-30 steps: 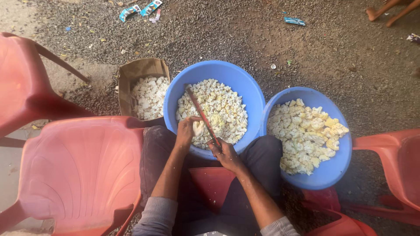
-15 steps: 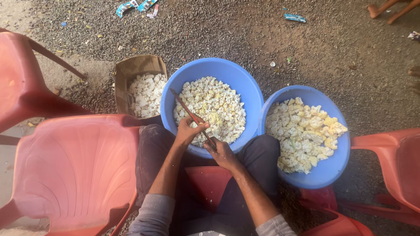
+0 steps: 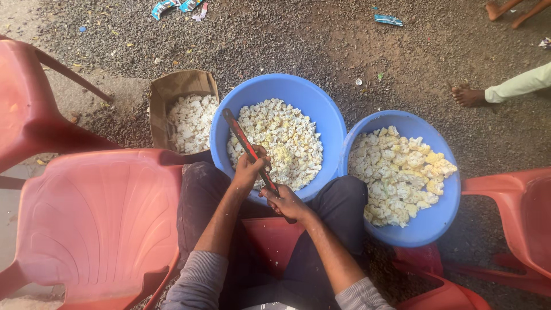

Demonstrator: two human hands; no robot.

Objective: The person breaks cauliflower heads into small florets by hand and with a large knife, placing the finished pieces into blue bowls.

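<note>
Knife (image 3: 244,140) slants from near right to far left over the middle tub (image 3: 321,112); our right hand (image 3: 284,201) grips its handle, our left hand (image 3: 249,169) pinches cauliflower against the blade.

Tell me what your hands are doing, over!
Right hand grips the long knife. Left hand steadies it over the blue tub of cauliflower pieces. Nothing blocking.

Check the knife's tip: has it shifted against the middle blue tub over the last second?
Yes. The knife tip swung left toward the blue tub's left wall, nearer the cardboard box.
</note>
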